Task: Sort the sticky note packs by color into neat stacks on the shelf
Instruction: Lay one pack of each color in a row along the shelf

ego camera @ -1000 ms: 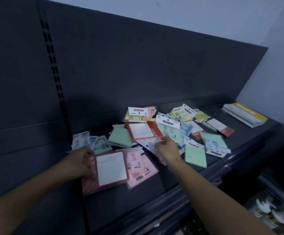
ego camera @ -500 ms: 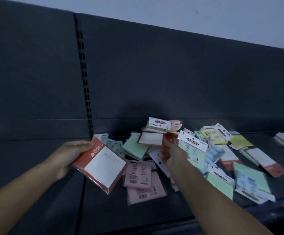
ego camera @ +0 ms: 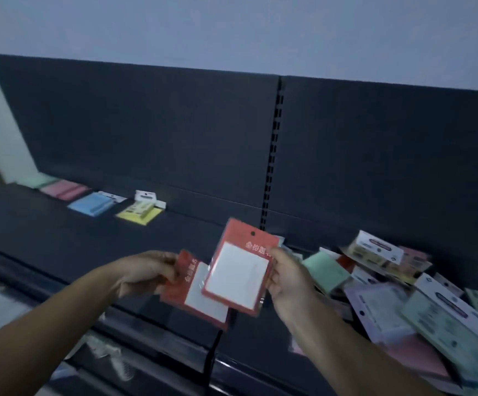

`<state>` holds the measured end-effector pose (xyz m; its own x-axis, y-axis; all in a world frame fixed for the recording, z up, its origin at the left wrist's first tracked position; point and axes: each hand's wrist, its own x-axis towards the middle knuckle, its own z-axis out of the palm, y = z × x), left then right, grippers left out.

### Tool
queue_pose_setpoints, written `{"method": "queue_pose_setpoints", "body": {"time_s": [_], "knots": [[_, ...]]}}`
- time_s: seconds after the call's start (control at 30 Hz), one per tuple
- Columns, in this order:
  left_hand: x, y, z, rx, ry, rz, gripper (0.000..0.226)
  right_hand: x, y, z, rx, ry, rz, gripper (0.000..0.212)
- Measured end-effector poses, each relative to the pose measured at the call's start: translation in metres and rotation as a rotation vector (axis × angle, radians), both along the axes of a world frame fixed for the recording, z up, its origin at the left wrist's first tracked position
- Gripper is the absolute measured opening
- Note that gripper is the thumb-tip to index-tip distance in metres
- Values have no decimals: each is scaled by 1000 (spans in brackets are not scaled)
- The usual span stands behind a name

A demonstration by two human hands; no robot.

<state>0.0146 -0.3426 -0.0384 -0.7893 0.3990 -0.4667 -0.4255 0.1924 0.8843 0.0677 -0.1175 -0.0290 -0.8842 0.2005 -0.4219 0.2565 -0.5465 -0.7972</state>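
Observation:
My left hand (ego camera: 146, 271) grips a red pack with a white pad (ego camera: 196, 295) by its left edge. My right hand (ego camera: 288, 277) holds a second red pack (ego camera: 239, 271) by its right edge, overlapping the first, both above the dark shelf (ego camera: 60, 238). At the back left lie sorted stacks: green (ego camera: 36, 180), pink (ego camera: 65, 189), blue (ego camera: 92, 204) and yellow (ego camera: 140, 214). A mixed heap of packs (ego camera: 403, 295) covers the shelf on the right.
The dark back panel has a slotted upright (ego camera: 272, 155) in the middle. A lower shelf with blurred goods (ego camera: 109, 358) shows under the front edge. A pale wall (ego camera: 232, 30) rises behind.
The view swung left, bringing the sorted stacks into sight. My right hand lifted a second red pack off the heap and brought it over the one in my left hand.

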Motion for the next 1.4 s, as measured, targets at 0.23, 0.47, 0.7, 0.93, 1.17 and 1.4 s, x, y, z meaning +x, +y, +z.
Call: {"method": "queue_pose_setpoints", "body": {"time_s": [0.23,0.47,0.7,0.93,1.17,1.4], "knots": [[-23,-44,-9,-53,229,247,14,-37,-65,-22,372,97,399,22],[-90,-56,-27,130,123,497,37,-111,-139,-49,401,-60,297,22],[-152,-73,-57,-204,331,173,63,-206,-165,-79,307,-181,-55,10],[-204,-83,-87,-297,538,132,37,-235,-196,-98,729,1,1,52],[-204,-77,-104,-387,769,58,48,-244,-209,-104,927,-7,54,57],[-191,-44,-87,-587,1111,-197,47,-198,-153,-83,1083,74,147,53]]}}
